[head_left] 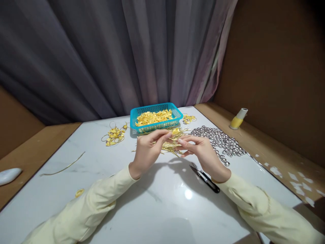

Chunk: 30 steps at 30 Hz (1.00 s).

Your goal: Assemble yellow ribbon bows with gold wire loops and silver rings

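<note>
White tabletop (162, 203) against a grey curtain. The left hand (147, 150) has its grip pinched on a yellow piece (175, 131). The right hand (204, 154), at 3 o'clock, has its grip closed on the gold pins (166, 145). The pins' long axis runs 9-to-3. A blue basket (156, 110) sits at 12 o'clock.

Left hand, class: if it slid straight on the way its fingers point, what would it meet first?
Probably the small yellow folded piece just off the left hand's fingertips, then the right hand's fingers; depth is hard to judge.
</note>
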Each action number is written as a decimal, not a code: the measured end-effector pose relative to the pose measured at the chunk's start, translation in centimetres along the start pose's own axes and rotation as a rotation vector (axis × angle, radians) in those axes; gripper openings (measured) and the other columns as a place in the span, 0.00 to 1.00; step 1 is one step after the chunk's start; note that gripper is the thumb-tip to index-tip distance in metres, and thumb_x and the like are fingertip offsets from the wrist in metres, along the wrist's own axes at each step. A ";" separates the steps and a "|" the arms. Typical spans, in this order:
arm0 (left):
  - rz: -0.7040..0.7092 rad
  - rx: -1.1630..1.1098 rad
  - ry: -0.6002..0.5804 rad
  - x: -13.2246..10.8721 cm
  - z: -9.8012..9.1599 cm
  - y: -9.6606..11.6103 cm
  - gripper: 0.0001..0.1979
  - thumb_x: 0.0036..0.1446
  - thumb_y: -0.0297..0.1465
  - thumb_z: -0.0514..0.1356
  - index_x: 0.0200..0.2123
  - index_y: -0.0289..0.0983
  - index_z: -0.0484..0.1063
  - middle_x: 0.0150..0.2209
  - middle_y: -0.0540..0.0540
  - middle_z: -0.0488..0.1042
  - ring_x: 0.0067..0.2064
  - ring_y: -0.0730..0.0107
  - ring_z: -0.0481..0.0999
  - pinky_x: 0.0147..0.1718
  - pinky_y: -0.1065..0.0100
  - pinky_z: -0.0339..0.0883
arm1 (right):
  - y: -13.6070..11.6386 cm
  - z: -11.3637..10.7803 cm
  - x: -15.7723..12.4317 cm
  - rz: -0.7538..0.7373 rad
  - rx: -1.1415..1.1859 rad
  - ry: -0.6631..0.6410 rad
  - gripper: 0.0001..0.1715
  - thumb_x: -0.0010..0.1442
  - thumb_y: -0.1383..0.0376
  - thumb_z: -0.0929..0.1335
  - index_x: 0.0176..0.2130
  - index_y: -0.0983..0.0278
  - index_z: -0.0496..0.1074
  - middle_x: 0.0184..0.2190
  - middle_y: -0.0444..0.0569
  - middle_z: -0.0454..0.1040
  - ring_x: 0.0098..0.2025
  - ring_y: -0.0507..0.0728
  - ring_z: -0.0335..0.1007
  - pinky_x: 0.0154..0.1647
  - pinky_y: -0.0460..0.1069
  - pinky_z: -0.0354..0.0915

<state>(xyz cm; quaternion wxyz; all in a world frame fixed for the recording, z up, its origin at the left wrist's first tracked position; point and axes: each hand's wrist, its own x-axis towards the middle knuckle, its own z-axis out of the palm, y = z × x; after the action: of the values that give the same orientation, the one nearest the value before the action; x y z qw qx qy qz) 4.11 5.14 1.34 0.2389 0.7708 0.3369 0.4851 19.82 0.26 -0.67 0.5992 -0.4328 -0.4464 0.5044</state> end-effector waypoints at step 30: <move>-0.192 -0.340 -0.082 0.2 0.0 0.6 0.06 0.55 0.32 0.58 0.32 0.35 0.71 0.34 0.43 0.77 0.28 0.66 0.79 0.21 0.73 0.69 | -0.7 -2.8 1.8 -0.055 -0.303 0.004 0.11 0.43 0.63 0.72 0.17 0.67 0.74 0.15 0.45 0.66 0.16 0.48 0.56 0.17 0.47 0.53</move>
<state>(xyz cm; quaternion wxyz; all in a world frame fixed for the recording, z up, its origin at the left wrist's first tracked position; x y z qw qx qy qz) 4.29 4.88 1.86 0.4243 0.7028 0.3122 0.4780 22.87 1.72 -0.44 0.5414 -0.5071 -0.5277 0.4139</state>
